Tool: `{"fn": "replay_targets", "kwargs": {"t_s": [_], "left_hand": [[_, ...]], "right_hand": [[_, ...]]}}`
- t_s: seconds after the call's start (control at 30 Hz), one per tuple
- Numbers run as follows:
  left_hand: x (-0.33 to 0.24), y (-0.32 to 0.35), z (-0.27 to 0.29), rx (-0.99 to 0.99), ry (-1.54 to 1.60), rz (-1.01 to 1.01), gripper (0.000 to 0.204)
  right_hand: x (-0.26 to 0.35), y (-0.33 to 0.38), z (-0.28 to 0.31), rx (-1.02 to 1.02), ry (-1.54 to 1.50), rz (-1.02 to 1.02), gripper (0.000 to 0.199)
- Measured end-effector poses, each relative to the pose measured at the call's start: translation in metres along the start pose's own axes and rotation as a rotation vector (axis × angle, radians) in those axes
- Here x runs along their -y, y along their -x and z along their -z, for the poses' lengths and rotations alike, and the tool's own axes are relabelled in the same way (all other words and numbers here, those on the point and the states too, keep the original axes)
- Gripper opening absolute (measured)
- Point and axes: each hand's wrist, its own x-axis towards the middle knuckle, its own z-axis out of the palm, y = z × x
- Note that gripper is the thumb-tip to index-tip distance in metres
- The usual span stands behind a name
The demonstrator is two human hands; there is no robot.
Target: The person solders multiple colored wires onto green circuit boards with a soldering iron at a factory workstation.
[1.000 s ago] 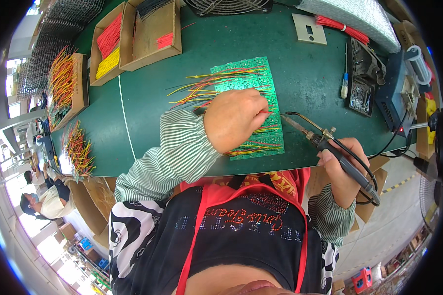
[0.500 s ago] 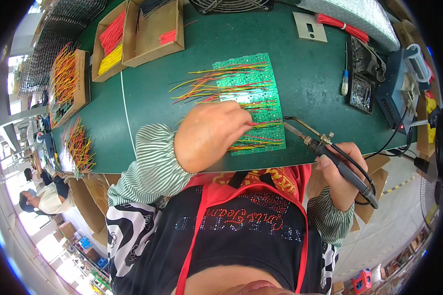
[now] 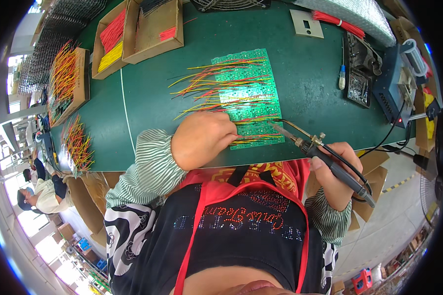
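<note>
My left hand [image 3: 202, 140] is closed in a pinch at the left edge of a green circuit board panel [image 3: 248, 129]. A thin red wire runs from its fingertips across the panel; the fingers partly hide it. Rows of red and yellow wires [image 3: 197, 88] lie on the panel, their loose ends sticking out to the left. My right hand [image 3: 335, 169] grips a soldering iron [image 3: 337, 173] with a dark handle and a thin curved metal tube fixed alongside. Its tip is over the lower part of the panel, close to a wire row; whether it touches cannot be seen.
Cardboard trays [image 3: 154, 53] of cut wires stand at the back left. More wired boards [image 3: 77, 147] lie at the left. At the right are a blue soldering station [image 3: 391, 93], a black tray [image 3: 360, 88], a screwdriver [image 3: 342, 78] and a red wire bundle [image 3: 337, 23].
My left hand has moved a little left and toward me, uncovering more wires. The soldering iron's tip has shifted slightly left. The whole view has shifted slightly.
</note>
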Motion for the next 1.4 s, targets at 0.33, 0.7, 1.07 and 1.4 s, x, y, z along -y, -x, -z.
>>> {"fn": "replay_targets", "kwargs": {"t_s": [0.33,0.7,1.07,1.4], "left_hand": [[0.004,0.011,-0.005,-0.147,0.075,0.192,0.011],[0.007,0.012,-0.006,-0.112,0.102,0.211,0.011],[0.007,0.008,-0.005,-0.112,0.095,0.217,0.012],[0.000,0.011,0.006,-0.196,0.002,0.169,0.010]], "right_hand": [[0.005,-0.007,-0.022,0.168,-0.035,0.096,0.016],[0.002,-0.011,-0.039,0.221,-0.010,0.188,0.015],[0.003,-0.014,-0.039,0.210,-0.008,0.156,0.015],[0.003,-0.008,-0.028,0.182,-0.003,0.116,0.016]]}}
